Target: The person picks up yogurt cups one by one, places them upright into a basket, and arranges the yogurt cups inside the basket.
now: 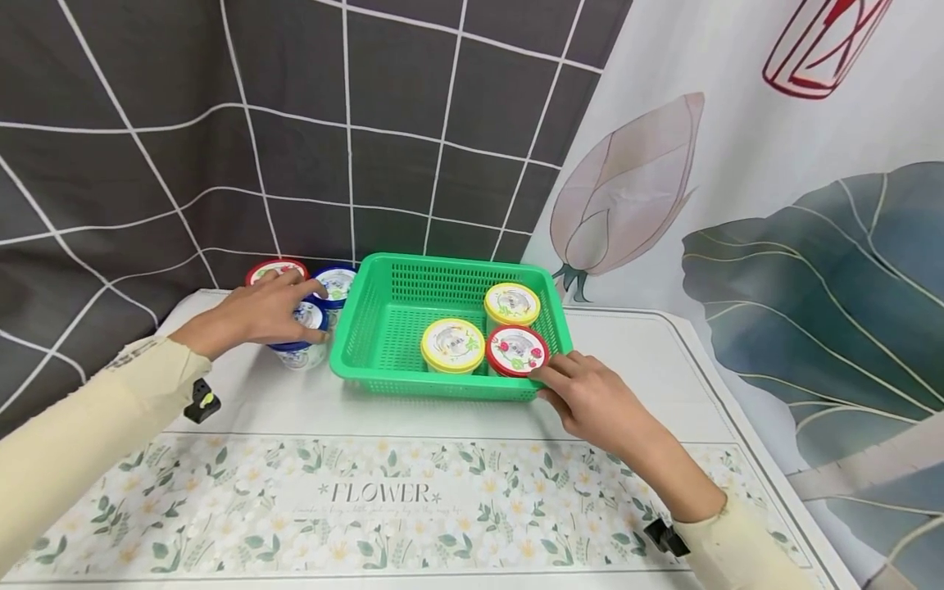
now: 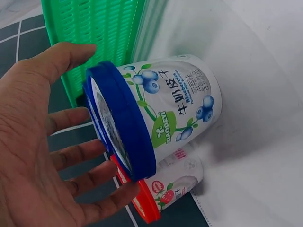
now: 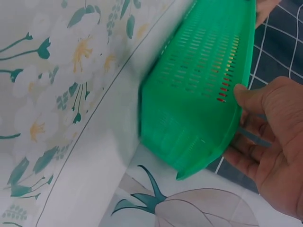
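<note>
My left hand hovers with spread fingers over a blue-lidded tub printed with blueberries, the thumb held off to one side of its lid. Behind that tub stand another blue-lidded tub and a red-lidded strawberry tub, partly covered by the hand. At the front right corner of a green plastic basket, my right hand grips the rim, thumb outside and fingers over the edge. Inside the basket are two yellow-lidded tubs and a red-lidded tub.
The basket and the tubs stand on a white table with a flower-printed band along the front. A dark checked curtain hangs close behind them. To the right hangs a white cloth with a printed lotus.
</note>
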A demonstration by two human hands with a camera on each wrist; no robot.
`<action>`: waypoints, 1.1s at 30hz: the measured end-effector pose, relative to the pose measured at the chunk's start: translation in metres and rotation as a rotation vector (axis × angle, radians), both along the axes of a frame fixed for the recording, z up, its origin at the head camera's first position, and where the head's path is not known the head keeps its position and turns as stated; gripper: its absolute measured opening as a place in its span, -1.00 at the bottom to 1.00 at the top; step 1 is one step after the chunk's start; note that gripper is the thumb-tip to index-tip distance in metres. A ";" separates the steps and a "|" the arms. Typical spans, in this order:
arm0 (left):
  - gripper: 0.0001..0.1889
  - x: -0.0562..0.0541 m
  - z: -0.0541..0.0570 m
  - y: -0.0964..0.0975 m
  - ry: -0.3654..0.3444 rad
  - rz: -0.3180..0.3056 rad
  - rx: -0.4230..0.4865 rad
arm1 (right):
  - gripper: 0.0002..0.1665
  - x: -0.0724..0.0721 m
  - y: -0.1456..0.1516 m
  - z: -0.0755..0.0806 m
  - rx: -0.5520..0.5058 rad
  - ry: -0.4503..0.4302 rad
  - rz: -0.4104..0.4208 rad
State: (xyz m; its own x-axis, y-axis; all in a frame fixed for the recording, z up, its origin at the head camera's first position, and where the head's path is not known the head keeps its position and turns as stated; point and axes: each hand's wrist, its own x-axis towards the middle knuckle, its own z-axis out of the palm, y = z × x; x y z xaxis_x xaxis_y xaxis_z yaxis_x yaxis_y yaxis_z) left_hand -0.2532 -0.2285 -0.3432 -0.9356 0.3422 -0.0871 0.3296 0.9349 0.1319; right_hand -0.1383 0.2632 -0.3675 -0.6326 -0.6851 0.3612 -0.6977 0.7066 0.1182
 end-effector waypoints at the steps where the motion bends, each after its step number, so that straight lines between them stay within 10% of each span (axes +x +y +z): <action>1: -0.16 0.000 0.001 0.000 -0.003 0.001 -0.002 | -0.67 0.000 0.000 -0.001 0.002 0.002 -0.002; 33: -0.32 -0.006 0.017 -0.001 -0.128 -0.125 0.004 | -0.62 0.003 -0.010 0.005 0.028 -0.054 -0.058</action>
